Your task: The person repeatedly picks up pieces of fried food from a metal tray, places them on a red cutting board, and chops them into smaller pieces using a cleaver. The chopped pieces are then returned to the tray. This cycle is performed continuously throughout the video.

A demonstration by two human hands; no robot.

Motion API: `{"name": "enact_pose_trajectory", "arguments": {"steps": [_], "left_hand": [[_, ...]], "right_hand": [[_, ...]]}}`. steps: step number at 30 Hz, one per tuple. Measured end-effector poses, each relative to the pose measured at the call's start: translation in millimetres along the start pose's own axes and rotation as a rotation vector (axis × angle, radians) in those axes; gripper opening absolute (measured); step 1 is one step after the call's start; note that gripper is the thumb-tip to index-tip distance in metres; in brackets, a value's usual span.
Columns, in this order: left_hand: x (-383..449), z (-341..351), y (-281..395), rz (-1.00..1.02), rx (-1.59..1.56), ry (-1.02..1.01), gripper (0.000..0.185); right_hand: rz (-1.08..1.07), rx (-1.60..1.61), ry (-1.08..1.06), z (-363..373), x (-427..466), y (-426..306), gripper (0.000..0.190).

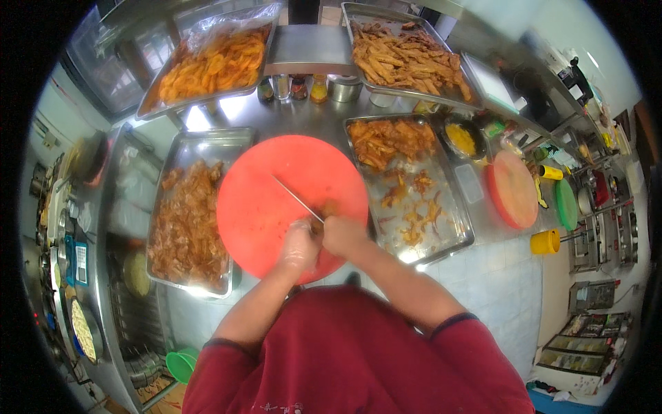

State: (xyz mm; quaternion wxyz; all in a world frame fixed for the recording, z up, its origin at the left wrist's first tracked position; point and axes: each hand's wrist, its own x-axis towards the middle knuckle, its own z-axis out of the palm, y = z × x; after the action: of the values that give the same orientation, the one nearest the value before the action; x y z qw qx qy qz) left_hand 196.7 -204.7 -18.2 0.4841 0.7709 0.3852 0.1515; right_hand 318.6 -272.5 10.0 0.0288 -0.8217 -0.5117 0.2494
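Note:
A round red cutting board (258,207) lies before me, with a knife (296,197) over it, its thin blade pointing up and to the left. My right hand (342,237) is closed around the knife's handle. Just left of it, my left hand (301,243), in a clear plastic glove, is beside a brown piece of food (328,208) near the blade's handle end; whether its fingers grip the piece is hidden. Left of the board a metal tray (207,135) holds chopped brown meat (189,233). On the right, another metal tray (450,227) holds larger brown pieces (390,139) and scattered bits.
Two raised trays, of orange-brown food (217,64) and brown strips (408,57), stand at the back. Bottles (318,89) and a metal pot (345,89) are between them. Farther right are a bowl of yellow food (460,138), a second round board (514,190) and a yellow container (544,241).

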Motion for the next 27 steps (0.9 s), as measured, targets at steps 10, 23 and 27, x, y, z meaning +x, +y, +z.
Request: {"name": "enact_pose_trajectory", "arguments": {"steps": [10, 23, 27], "left_hand": [[7.3, 0.3, -14.4, 0.068, 0.142, 0.041, 0.016], [45.8, -1.4, -2.6, 0.222, 0.202, -0.079, 0.067], [46.6, -0.8, 1.4, 0.038, 0.143, -0.027, 0.077]], "right_hand": [[-0.041, 0.262, 0.195, 25.4, -30.1, 53.8, 0.039], [0.203, 0.999, -0.177, 25.8, -95.7, 122.2, 0.015], [0.15, 0.791, -0.258, 16.2, -81.0, 98.6, 0.023]]}}
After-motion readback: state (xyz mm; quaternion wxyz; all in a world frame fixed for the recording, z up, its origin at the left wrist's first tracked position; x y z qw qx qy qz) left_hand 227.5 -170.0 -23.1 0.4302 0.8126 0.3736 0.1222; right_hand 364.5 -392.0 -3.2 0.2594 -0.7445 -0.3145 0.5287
